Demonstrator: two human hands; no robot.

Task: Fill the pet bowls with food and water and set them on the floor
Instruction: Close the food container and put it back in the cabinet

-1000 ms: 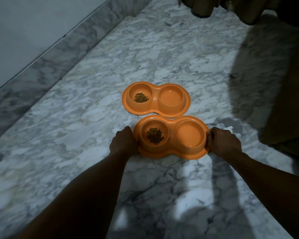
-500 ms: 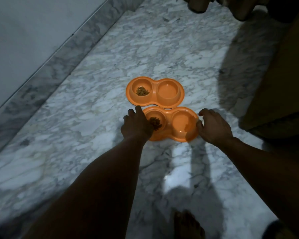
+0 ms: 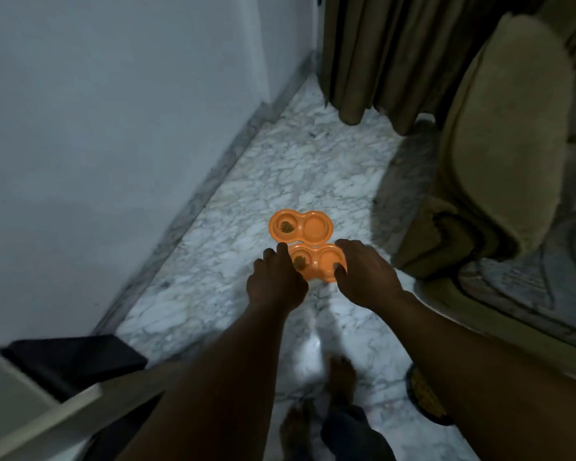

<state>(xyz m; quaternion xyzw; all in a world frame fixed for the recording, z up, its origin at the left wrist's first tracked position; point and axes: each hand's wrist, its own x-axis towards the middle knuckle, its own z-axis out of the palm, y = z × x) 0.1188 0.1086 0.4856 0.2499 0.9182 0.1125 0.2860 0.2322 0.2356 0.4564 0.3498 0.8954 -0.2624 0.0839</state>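
Two orange double pet bowls lie on the marble floor (image 3: 313,168), one behind the other. The far bowl (image 3: 313,225) has brown kibble (image 3: 286,226) in its left cup. The near bowl (image 3: 323,261) also has kibble (image 3: 300,261) in its left cup, and my hands cover both its ends. The right cups look smooth; water cannot be made out. My left hand (image 3: 275,282) is over the near bowl's left end, fingers loosely spread, holding nothing. My right hand (image 3: 364,277) is over its right end, also relaxed and holding nothing.
A pale wall and marble skirting (image 3: 193,211) run along the left. Brown curtains (image 3: 379,54) hang at the back. A beige upholstered seat (image 3: 499,144) stands to the right. A dark box (image 3: 74,364) sits at lower left. My bare feet (image 3: 341,380) are below.
Both hands have let go of the near bowl's ends and risen off it. The view has pulled up and back, so the bowls look smaller and the curtains and seat show.
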